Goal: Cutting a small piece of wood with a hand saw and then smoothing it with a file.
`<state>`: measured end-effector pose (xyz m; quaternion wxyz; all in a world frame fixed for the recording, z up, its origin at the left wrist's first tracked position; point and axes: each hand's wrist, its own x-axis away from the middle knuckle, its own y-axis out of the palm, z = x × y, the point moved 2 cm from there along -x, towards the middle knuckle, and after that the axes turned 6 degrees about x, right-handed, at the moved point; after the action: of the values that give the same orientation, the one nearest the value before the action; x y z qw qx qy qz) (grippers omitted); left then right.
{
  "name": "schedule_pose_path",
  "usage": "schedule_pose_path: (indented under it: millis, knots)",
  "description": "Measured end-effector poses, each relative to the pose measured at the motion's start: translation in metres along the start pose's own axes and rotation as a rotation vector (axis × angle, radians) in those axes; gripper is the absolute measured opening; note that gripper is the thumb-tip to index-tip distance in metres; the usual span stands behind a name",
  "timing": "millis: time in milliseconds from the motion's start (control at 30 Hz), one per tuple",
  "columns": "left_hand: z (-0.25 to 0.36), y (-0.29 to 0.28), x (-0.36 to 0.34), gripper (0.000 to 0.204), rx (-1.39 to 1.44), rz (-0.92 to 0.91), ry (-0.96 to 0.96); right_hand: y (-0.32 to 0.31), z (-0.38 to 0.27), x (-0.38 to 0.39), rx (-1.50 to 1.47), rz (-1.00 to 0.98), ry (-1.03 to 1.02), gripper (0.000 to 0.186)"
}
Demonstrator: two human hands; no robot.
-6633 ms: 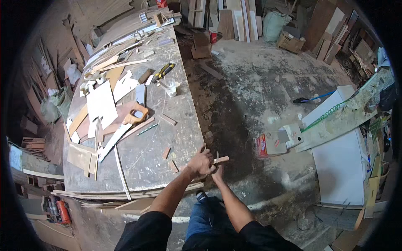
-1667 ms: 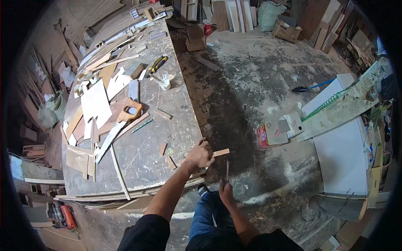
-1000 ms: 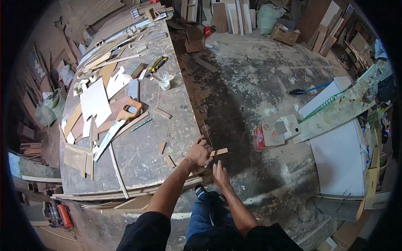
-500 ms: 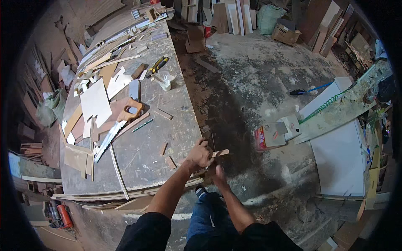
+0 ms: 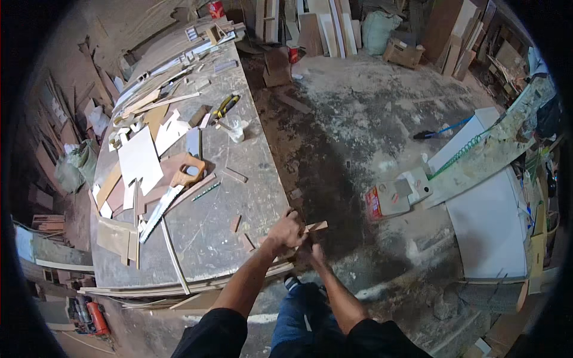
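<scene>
Wooden strip (image 5: 318,226) juts from left hand (image 5: 287,230), near right hand (image 5: 317,254).

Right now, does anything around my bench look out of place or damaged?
A few things do. On the bench, the white sheet has a jagged, notched lower edge, so it looks cut or broken. The saw lies askew, uncovered, among scraps. The floor is blotched pale; I can't tell whether that's a spill.
</scene>
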<state>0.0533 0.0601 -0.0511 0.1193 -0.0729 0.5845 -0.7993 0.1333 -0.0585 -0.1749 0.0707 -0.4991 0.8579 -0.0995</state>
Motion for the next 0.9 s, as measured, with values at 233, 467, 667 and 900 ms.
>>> schedule_pose_path:
  millis: [233,467,667,900]
  knots:
    - [0.000,0.002,0.000,0.035,0.026,-0.117,-0.056,0.028,0.061,-0.016,-0.391,-0.020,0.260,0.025]
    - [0.001,0.004,0.000,0.031,0.071,-0.068,-0.043,0.029,0.122,-0.026,0.227,0.045,0.051,0.024]
    - [0.001,0.000,0.000,0.033,0.138,0.114,0.017,0.027,0.079,-0.022,-0.148,0.081,0.218,0.022]
    - [0.004,-0.002,0.001,0.031,0.065,0.089,-0.004,0.021,0.068,-0.034,0.049,-0.022,0.205,0.023]
